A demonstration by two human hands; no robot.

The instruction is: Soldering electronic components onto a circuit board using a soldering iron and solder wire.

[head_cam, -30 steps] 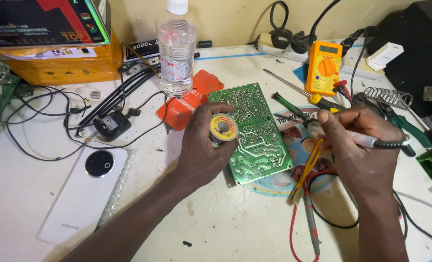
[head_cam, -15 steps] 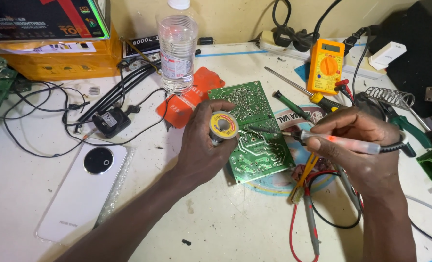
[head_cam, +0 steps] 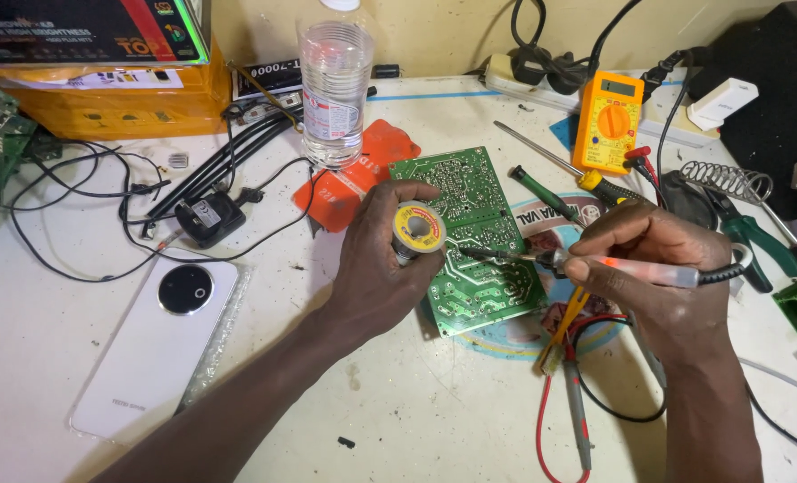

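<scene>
**On the bench: iron meets board**

At the bench's centre, the green circuit board (head_cam: 474,241) lies solder-side up. Right hand (head_cam: 658,268) pinches the soldering iron (head_cam: 595,266), tip at the board. Left hand (head_cam: 385,268) wraps the solder spool (head_cam: 418,228). A slip could bridge 2 joints. Behind, the clear plastic bottle (head_cam: 334,89) looks nearly empty.

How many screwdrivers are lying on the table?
2. A green-handled screwdriver lies just right of the green circuit board. A longer yellow-handled screwdriver lies beside the yellow multimeter. Others could be hidden under the cables.
</scene>
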